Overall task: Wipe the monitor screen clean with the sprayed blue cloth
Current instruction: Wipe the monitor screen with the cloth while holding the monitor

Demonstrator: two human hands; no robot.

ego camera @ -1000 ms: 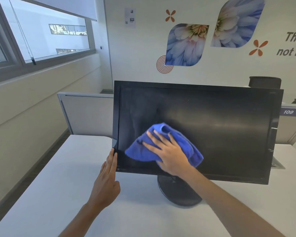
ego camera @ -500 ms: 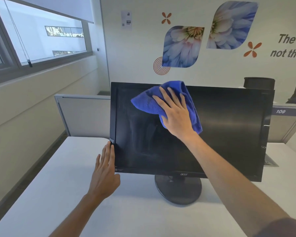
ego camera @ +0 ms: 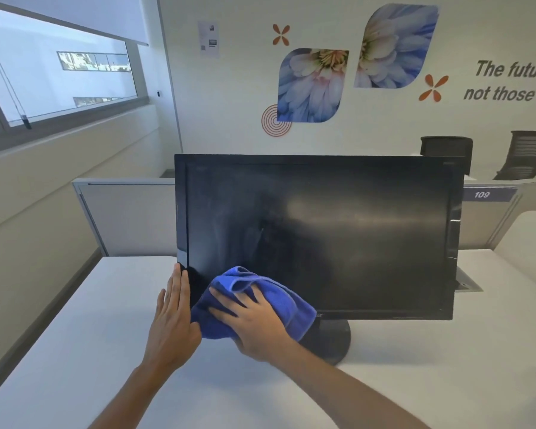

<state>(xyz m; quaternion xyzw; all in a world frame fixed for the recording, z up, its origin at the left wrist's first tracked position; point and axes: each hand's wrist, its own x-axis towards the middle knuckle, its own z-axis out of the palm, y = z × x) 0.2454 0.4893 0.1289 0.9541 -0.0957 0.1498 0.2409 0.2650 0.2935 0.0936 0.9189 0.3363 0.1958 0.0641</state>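
A black monitor (ego camera: 338,230) stands on a round black base (ego camera: 331,339) on the white desk (ego camera: 75,351). Its dark screen shows faint streaks on the left half. The blue cloth (ego camera: 279,301) lies bunched against the screen's lower left corner. My right hand (ego camera: 254,320) presses it flat there with spread, straight fingers. My left hand (ego camera: 172,320) rests with straight fingers along the monitor's lower left edge, next to the cloth.
A grey partition (ego camera: 127,218) stands behind the desk, with a "109" label (ego camera: 481,195) at the right. Two dark office chairs (ego camera: 446,150) show beyond it. A window (ego camera: 59,78) runs along the left wall. A cable hatch (ego camera: 468,283) sits in the desk behind the monitor's right side.
My right hand has swept the cloth from the screen's top middle down to its lower left corner. My left hand has stayed at the monitor's left edge.
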